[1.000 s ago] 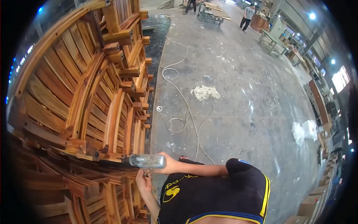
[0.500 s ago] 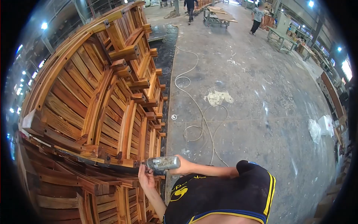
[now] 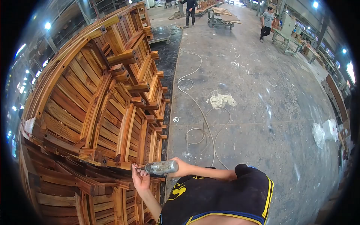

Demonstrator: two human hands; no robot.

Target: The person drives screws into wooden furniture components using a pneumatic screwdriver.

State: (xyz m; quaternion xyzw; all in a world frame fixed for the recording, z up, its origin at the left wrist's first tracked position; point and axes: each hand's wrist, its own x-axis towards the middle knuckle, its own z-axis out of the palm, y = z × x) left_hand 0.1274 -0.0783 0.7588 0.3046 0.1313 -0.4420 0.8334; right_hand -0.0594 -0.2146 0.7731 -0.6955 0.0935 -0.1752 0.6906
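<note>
My right hand [image 3: 174, 167] is wrapped around the rear of a worn grey power drill [image 3: 162, 167], which points left. Its handle is mostly hidden. At the drill's front end, my left hand [image 3: 141, 180] is raised with fingertips pinched together. Whatever they hold is too small to make out. Both hands are beside the lower edge of a stained wooden slatted frame [image 3: 125, 165], in a row of similar frames. More slatted wooden pieces [image 3: 105, 202] lie below, close to my left forearm.
A pale hose [image 3: 204, 116] loops over the grey concrete floor [image 3: 255, 142]. Two people [image 3: 190, 11] [image 3: 266, 23] stand or walk farther off, near a cart with boards [image 3: 223, 17]. Plastic wrap [image 3: 318, 135] lies at the right, with workbenches [image 3: 287, 39] beyond.
The drill and both hands have shifted slightly left. My left fingers have moved a little ahead of the drill's tip. The two people in the distance have changed position.
</note>
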